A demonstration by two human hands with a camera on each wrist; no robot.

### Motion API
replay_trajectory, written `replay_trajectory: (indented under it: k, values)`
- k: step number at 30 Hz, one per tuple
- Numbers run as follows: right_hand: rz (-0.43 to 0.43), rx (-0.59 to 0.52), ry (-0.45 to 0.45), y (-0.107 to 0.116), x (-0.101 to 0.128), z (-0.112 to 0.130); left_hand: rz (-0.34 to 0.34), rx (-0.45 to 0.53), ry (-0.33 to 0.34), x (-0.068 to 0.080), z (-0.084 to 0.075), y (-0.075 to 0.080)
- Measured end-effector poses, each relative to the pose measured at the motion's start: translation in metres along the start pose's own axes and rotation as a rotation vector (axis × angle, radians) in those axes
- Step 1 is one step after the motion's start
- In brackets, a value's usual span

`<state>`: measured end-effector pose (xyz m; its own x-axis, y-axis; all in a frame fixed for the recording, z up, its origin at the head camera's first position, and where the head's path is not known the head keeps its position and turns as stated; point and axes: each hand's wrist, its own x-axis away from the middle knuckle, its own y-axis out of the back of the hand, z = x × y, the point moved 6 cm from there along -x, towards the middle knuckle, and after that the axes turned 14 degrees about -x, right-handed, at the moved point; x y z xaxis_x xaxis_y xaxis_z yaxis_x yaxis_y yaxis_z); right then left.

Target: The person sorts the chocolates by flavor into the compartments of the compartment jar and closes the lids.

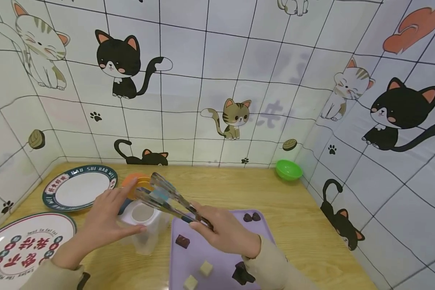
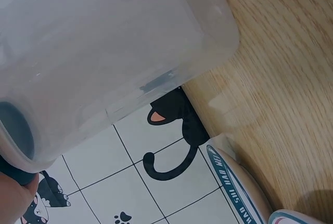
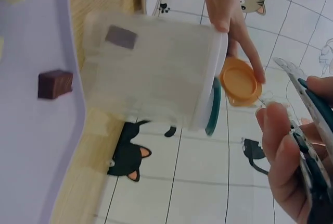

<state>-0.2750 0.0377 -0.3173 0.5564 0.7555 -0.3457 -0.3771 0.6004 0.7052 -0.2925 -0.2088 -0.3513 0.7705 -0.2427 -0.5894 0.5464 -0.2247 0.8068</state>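
Right hand (image 1: 227, 232) grips parted tongs (image 1: 181, 199) near 1 translucent container (image 1: 145, 238); left hand (image 1: 106, 219), fingers outstretched, touches its orange cap (image 3: 239, 82).

We see a light wood table (image 1: 297, 225). On it sit a dark-rimmed plate (image 1: 85, 188), a plate with red words (image 1: 12, 230), a clear tub (image 1: 146, 241), a purple tray (image 1: 219, 262) beside the tub, and a green bowl (image 1: 289, 171) at the back right.

Two plates (image 1: 85, 186) at left, one bowl (image 1: 289, 172) at right; one tray (image 1: 188, 257), one container (image 1: 145, 239), one tongs (image 1: 181, 199), two pale cubes (image 1: 206, 268).
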Motion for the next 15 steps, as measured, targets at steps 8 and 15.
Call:
replay_trajectory:
  k: [8,15]
  values:
    - [0.014,0.037,-0.194,0.014,0.034,-0.036,-0.051,-0.019,-0.016,-0.001,-0.002,0.004]
    - [0.159,0.137,-0.302,-0.011,0.069,-0.068,-0.022,-0.012,-0.001,0.0,-0.002,0.002]
